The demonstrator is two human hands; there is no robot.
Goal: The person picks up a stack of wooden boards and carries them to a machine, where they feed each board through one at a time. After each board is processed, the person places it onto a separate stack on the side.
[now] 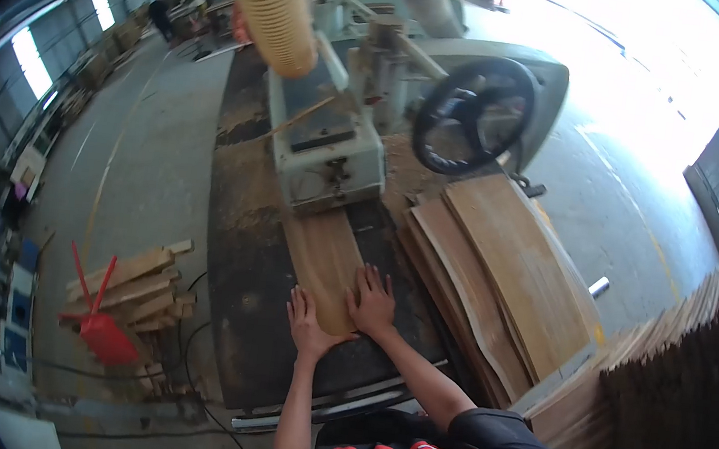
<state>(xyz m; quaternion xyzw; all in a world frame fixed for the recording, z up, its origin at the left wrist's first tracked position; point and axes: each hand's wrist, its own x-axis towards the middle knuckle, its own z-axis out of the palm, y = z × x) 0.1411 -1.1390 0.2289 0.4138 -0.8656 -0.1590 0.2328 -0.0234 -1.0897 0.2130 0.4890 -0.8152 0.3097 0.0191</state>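
Note:
A wooden board [325,261] lies flat on the dark machine table [254,319], its far end hidden under the pale machine head [331,167]. My left hand [309,324] rests at the board's near left corner, thumb along the near end and fingers pointing forward. On the right edge lies my right hand [373,301], its fingers stretched out over the wood. Both hands are flat and open, pressing on the board without wrapping round it.
A yellow ribbed hose [274,8] runs into the machine head. Right of it are a black handwheel [476,118] and stacked boards [516,262]. A taller wood stack [671,388] stands near right. Wood pieces [141,283] and a red upturned stool [104,332] lie left.

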